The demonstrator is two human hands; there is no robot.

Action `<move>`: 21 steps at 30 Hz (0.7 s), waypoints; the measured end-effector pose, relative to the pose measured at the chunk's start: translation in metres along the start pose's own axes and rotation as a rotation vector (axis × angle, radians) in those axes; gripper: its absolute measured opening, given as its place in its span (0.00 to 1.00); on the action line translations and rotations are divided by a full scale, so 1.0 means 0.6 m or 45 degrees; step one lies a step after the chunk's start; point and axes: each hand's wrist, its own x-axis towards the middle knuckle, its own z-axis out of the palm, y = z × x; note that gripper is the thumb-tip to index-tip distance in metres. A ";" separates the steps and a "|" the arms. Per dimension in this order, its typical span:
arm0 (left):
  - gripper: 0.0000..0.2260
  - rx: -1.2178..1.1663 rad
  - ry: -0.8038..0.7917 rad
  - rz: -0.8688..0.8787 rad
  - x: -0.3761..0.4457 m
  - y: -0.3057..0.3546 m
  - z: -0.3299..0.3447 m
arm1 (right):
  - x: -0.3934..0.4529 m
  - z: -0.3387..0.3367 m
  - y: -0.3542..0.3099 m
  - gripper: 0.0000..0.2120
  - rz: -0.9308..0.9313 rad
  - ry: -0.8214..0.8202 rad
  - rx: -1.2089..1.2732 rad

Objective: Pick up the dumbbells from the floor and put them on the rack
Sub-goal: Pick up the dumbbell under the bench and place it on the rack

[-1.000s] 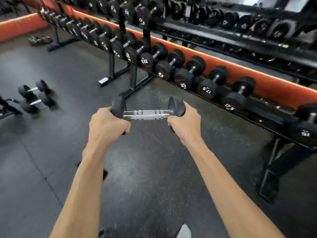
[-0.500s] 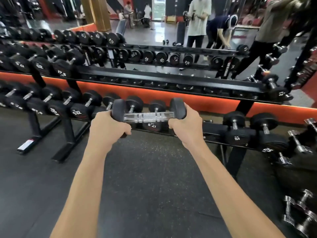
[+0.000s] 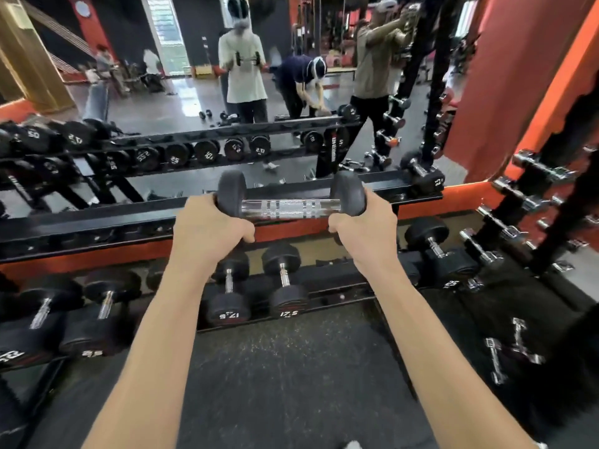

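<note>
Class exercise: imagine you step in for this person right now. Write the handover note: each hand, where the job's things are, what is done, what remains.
Left hand: gripping the left black rubber head of the chrome-handled dumbbell.
Right hand: gripping its right head.
The dumbbell is held level, in the air, in front of the black steel rack's upper tier.
The lower tier holds two black dumbbells marked 17.5 directly below the hands.
Done: the dumbbell is off the floor and carried to the rack.
Left: set it on a free rack spot; small chrome dumbbells lie on the floor at right.
</note>
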 end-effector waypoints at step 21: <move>0.11 -0.072 -0.323 0.226 0.566 0.157 0.410 | 0.592 0.009 0.156 0.14 -0.035 0.370 -0.072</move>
